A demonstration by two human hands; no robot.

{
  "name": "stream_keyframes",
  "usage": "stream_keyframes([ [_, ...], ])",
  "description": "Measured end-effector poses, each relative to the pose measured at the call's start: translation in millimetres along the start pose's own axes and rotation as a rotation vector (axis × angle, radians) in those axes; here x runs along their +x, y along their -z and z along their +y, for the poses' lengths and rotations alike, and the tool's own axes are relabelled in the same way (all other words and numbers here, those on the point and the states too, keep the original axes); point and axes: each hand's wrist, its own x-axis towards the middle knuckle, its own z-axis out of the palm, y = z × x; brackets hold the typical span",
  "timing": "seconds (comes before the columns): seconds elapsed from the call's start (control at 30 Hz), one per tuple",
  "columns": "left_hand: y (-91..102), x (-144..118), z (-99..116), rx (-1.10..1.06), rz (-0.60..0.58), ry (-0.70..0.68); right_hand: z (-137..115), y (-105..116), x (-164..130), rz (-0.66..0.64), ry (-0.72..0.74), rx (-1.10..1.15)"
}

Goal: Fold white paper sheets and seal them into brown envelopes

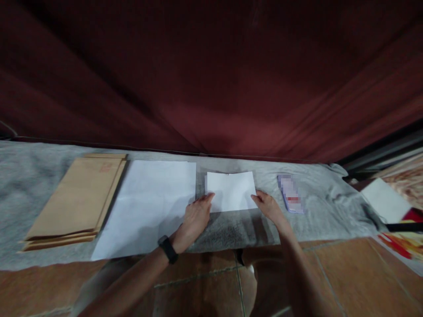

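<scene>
A small white sheet of paper [233, 191], with a faint crease down its middle, is held between my two hands above the grey cloth. My left hand [197, 215], below a dark wristband, pinches its lower left edge. At the right edge, my right hand [267, 204] grips the paper between thumb and fingers. Another pale edge shows just behind the paper's left side. To the left lies a large white sheet [155, 198], and my left hand is close to its right edge. Farther left is a stack of brown envelopes [76, 193] with a red mark on the top one.
A phone in a purple case [291, 193] lies right of my right hand. Grey cloth [324, 202] covers the long surface. Behind it hangs a dark red curtain [211, 101]. A white item [385, 200] and a colourful printed sheet [403, 246] are at the far right. Tiled floor [350, 273] lies in front.
</scene>
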Motion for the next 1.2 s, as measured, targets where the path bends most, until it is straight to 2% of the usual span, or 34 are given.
stream_keyframes([
  [0.1, -1.4, 2.9, -1.9, -0.028, -0.005, 0.021, 2.1, -0.4, -0.4, 0.010, -0.013, 0.038],
  [0.2, 2.1, 6.0, -3.0, -0.102, 0.013, 0.032, 3.4, 3.5, -1.3, 0.004, 0.042, 0.198],
  [0.4, 22.6, 11.4, -4.8, -0.414, 0.284, 0.007, -7.1, 13.3, 1.0, 0.090, 0.038, 0.586],
  [0.47, 27.2, 12.8, -7.4, -0.443, 0.312, 0.000, -9.3, 15.3, 0.6, 0.116, 0.023, 0.631],
  [0.57, 28.5, 13.2, -15.7, -0.378, 0.238, -0.137, -7.8, 21.0, -4.3, 0.022, -0.005, 0.622],
  [0.7, 24.1, 9.5, -32.6, -0.292, 0.035, -0.375, -4.9, 32.7, -16.1, -0.261, 0.085, 0.530],
  [0.8, 20.5, 5.9, -42.4, -0.201, -0.083, -0.430, -6.5, 36.4, -23.5, -0.400, 0.144, 0.492],
  [1.03, 20.1, 2.4, -44.2, -0.064, -0.270, -0.559, -11.0, 33.1, -31.8, -0.494, 0.184, 0.345],
  [1.2, 27.2, 7.7, -42.2, -0.095, -0.356, -0.529, -10.4, 35.6, -34.7, -0.503, 0.189, 0.316],
])
